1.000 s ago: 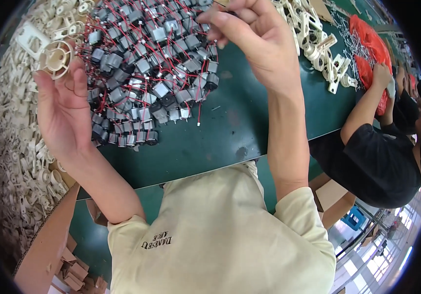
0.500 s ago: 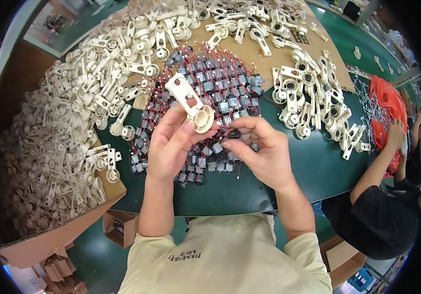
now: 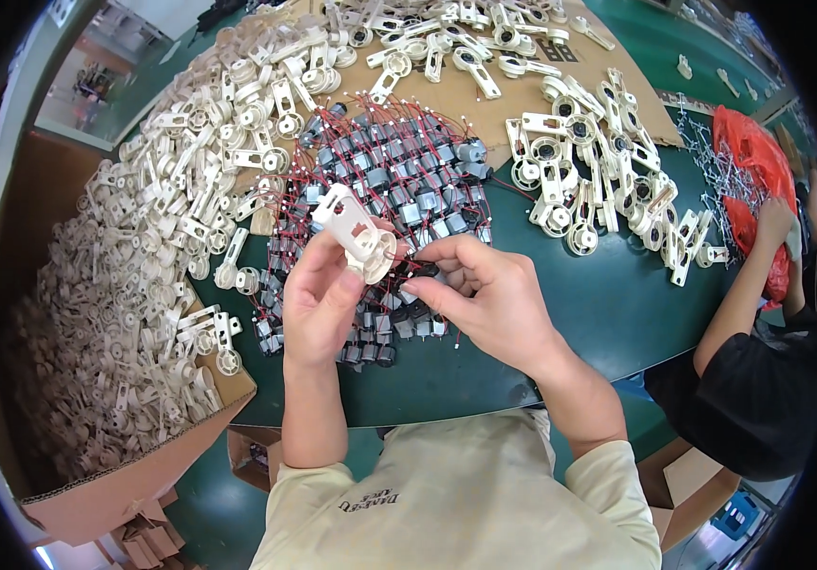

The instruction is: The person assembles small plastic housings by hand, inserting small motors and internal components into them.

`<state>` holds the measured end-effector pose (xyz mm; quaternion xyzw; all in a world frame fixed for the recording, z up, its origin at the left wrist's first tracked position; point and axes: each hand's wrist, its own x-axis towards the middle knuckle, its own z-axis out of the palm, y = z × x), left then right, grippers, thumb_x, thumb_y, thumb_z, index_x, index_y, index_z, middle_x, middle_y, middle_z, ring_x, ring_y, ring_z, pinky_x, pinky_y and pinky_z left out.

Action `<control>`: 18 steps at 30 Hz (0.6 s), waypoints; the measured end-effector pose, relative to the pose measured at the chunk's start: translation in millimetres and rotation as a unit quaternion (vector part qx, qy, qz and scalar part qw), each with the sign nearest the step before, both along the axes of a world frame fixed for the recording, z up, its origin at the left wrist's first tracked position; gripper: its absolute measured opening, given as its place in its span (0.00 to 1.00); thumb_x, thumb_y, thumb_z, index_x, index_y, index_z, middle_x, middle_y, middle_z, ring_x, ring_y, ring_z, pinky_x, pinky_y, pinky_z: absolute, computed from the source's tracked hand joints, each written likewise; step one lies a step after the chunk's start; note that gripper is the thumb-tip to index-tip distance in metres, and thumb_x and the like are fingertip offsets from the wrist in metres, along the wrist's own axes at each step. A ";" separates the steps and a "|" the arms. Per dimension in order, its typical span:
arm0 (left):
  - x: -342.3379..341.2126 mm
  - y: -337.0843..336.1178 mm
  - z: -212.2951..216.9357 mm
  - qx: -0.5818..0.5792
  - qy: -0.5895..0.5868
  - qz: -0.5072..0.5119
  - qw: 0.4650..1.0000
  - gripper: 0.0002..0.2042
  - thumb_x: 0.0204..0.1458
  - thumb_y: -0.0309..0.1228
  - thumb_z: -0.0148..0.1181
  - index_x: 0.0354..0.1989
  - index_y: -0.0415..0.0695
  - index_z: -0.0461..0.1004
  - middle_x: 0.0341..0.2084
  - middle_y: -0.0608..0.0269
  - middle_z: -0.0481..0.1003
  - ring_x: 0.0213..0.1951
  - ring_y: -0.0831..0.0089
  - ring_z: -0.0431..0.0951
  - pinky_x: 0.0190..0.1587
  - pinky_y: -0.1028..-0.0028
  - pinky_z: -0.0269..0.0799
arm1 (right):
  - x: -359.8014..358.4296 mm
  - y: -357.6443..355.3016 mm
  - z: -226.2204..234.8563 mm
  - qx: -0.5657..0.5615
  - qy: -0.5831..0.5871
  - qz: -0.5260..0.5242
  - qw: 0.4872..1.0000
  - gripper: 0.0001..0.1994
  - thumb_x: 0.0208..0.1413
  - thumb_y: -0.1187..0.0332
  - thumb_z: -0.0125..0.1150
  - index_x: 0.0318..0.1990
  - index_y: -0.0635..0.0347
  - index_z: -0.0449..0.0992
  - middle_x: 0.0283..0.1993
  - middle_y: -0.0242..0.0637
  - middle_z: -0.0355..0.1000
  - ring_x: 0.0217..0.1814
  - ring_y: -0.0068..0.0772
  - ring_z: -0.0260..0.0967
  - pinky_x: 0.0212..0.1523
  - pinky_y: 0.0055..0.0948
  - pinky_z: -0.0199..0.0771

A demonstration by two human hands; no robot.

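The left hand [image 3: 318,302] grips a cream plastic holder [image 3: 346,224], thumb and fingers closed near its round end, so the slotted plate tilts up and to the left. The holder is above the table [image 3: 608,328], on the near side of the motor pile [image 3: 408,180]. The right hand [image 3: 492,296] is just beside it, fingers pinching a small dark motor [image 3: 424,270], mostly hidden; thin red wire [image 3: 398,255] shows between the 2 hands.

The holder looks light and stiff, with a smooth, slightly slick skin; its thin ring is probably the weakest spot, so the flat plate or outer rim should give the safest hold. The motor is likely hard and dense for its size, best taken by its body, since the wire looks limp and easily tugged.

The piled motors have grey metal bodies with flat sides. Loose holders [image 3: 133,313] fill a cardboard box [image 3: 142,475] at left; a holder cluster [image 3: 579,131] at right shows dark round inserts. A crumpled red bag [image 3: 755,157] sits by a co-worker's arm [image 3: 746,278].
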<state>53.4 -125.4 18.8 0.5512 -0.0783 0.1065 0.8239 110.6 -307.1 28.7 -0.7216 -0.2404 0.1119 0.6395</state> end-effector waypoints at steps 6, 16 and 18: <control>-1.8 -1.4 -3.3 0.044 0.002 0.017 0.999 0.24 0.57 0.33 0.55 0.58 0.33 0.61 0.54 0.43 0.65 0.52 0.54 0.73 0.55 0.58 0.69 | -0.7 -5.5 0.1 -0.014 0.014 0.009 1.000 0.13 0.49 0.67 0.70 0.37 0.65 0.74 0.22 0.39 0.73 0.20 0.25 0.72 0.22 0.24 0.70; -1.4 -8.0 -4.1 0.069 0.016 0.011 0.997 0.21 0.54 0.19 0.55 0.57 0.33 0.62 0.48 0.54 0.70 0.52 0.67 0.72 0.54 0.67 0.68 | 3.2 -10.3 8.1 0.059 0.063 0.070 0.994 0.11 0.51 0.73 0.65 0.42 0.64 0.73 0.26 0.31 0.72 0.21 0.13 0.67 0.22 0.20 0.67; -1.4 -11.2 -0.9 0.077 0.011 -0.003 0.997 0.20 0.54 0.19 0.55 0.56 0.33 0.62 0.49 0.54 0.70 0.51 0.67 0.72 0.54 0.67 0.68 | 2.8 -7.3 6.4 0.054 0.038 0.046 0.997 0.11 0.52 0.74 0.64 0.42 0.63 0.73 0.28 0.32 0.72 0.22 0.13 0.66 0.22 0.20 0.67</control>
